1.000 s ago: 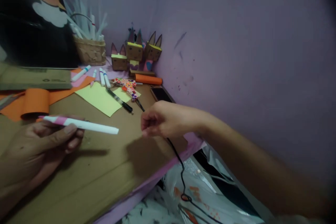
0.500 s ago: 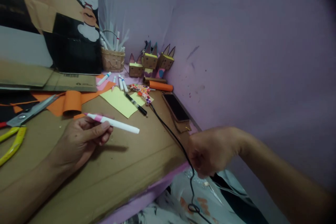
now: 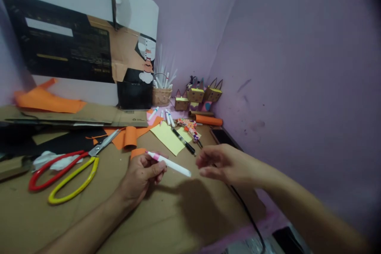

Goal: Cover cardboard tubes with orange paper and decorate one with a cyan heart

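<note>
Between the thumb and fingers of my left hand (image 3: 143, 176) is a white marker pen (image 3: 175, 166) with a pink band and tip, its plain end pointing right. My right hand (image 3: 222, 162) hovers over the table just right of the marker's plain end, fingers curled loosely and apart from the thumb, nothing seen in them. A rolled piece of orange paper (image 3: 138, 152) lies just behind my left hand. Beyond the marker lie a black pen (image 3: 184, 142) and yellow paper (image 3: 166, 138).
Scissors (image 3: 92, 154) with red and yellow handles lie left. A patterned glue gun (image 3: 190, 127) trails a black cord (image 3: 245, 208) past my right hand. Behind stand a basket (image 3: 162, 97) of sticks and markers, cardboard figures (image 3: 196, 95) and a large box (image 3: 98, 47). A wall rises right.
My right hand has come up from beyond the table's edge toward the marker, its fist loosening. The view has swung left, showing more of the scissors and box. My left hand keeps the marker.
</note>
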{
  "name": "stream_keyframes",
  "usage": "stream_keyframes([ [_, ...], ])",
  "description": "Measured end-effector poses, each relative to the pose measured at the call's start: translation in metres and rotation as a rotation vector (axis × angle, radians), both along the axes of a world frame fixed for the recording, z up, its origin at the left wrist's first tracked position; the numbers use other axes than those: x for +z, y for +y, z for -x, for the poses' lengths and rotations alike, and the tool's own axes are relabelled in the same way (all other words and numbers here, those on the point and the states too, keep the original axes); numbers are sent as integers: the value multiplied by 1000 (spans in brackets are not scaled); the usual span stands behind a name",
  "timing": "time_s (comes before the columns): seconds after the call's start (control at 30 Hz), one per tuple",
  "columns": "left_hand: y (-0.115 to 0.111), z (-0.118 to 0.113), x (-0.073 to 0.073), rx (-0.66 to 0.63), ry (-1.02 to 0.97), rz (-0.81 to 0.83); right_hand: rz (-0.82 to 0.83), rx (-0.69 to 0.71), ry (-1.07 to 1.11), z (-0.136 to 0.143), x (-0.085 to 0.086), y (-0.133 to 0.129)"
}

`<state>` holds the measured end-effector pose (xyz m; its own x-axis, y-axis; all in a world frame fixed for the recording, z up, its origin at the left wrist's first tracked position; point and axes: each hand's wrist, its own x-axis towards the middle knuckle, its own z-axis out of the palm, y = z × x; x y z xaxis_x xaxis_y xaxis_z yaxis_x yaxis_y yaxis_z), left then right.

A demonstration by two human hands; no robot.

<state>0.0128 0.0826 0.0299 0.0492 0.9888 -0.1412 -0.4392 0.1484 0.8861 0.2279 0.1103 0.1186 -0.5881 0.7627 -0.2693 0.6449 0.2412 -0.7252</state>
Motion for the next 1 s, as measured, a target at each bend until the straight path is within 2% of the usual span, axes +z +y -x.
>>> stream_keyframes([
  [0.1, -1, 0, 0, -5, 13, -12, 44, -31, 165, 28, -21, 6],
  [0.2, -1, -1, 1, -6, 30, -15, 30, -8, 151, 43, -35, 7],
  [0.3, -1, -1, 0, -21, 31, -19, 25, -55, 130, 49, -42, 6],
  [0.5, 1, 0, -3, -50, 19, -13, 132, -183, 263, 50, -56, 5],
  [0.6, 0, -1, -6, -66, 22, -10, 126, -176, 239, 47, -57, 5],
  [0.8, -1, 0, -8, -68, 41, -7, -105, 12, 108, 39, -50, 8],
  [1.0, 0, 0, -5, -70, 13, 36, -145, 49, 104, 42, -50, 11],
])
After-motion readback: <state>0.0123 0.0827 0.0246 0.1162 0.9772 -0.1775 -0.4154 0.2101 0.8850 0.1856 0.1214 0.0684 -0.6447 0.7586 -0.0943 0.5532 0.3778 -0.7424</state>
